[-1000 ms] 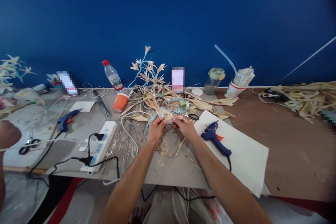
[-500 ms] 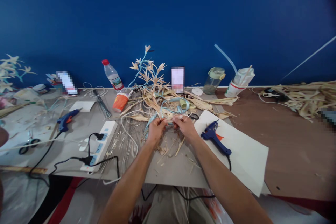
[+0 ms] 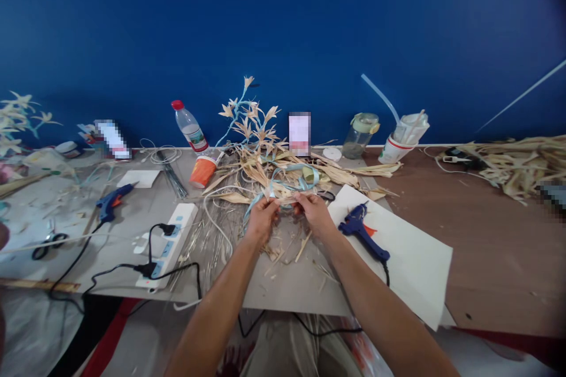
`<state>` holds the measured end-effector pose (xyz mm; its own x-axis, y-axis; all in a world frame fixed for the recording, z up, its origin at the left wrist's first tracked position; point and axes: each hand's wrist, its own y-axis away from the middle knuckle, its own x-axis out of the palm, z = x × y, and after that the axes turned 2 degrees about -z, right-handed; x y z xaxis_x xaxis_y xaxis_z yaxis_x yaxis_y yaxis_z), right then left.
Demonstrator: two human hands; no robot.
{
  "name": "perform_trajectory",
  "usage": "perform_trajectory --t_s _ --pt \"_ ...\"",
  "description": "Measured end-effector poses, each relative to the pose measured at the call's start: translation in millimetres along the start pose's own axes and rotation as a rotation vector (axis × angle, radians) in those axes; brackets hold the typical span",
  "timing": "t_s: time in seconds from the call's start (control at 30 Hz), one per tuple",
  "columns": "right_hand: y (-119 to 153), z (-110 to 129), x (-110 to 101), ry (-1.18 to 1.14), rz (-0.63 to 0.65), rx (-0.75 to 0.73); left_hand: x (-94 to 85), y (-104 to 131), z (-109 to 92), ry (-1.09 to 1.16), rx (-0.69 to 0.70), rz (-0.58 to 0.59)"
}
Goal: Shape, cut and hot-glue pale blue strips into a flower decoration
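Observation:
My left hand [image 3: 262, 219] and my right hand [image 3: 312, 212] are close together over the middle of the table, fingers pinched. Between them stretches a thin pale strip of dried husk [image 3: 286, 200], one end in each hand. Just beyond lies a heap of dried corn husks [image 3: 256, 172] with light-blue ribbon [image 3: 283, 181] among it. A branch of husk flowers [image 3: 247, 123] on a blue-wrapped stem rises behind the heap. Black-handled scissors [image 3: 327, 195] lie partly hidden beside my right hand. Husk scraps [image 3: 276, 256] are scattered below my hands.
A blue glue gun [image 3: 365, 234] rests on white card [image 3: 415, 259] to the right. On the left are a power strip [image 3: 170, 247], wires, another glue gun [image 3: 111, 203], an orange cup [image 3: 203, 171] and a bottle [image 3: 191, 129]. A phone [image 3: 299, 134] stands at the back.
My hands have moved slightly apart, and more of the pale husk strip shows between them. The things on the table have stayed in place.

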<state>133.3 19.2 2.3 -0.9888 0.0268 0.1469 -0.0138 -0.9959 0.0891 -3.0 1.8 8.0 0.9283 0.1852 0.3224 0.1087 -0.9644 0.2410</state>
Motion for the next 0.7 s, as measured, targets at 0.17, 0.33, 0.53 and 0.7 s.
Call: perform_trajectory --t_s 0.17,0.33,0.53,0.7 --pt "2.6 6.8 1.7 -0.068 -0.005 0.015 0.5 0.5 -2.1 0.034 -0.012 -0.002" --pt "0.8 3.2 1.5 -0.061 -0.012 0.025 0.9 -0.6 -1.9 0.036 -0.009 -0.030" --pt "-0.2 -0.3 0.1 -0.091 -0.003 0.039 -1.8 -3.9 2.4 0.005 0.048 -0.062" --pt "2.3 7.9 -1.9 -0.174 0.002 0.088 -4.0 -6.7 3.4 0.002 0.089 -0.129"
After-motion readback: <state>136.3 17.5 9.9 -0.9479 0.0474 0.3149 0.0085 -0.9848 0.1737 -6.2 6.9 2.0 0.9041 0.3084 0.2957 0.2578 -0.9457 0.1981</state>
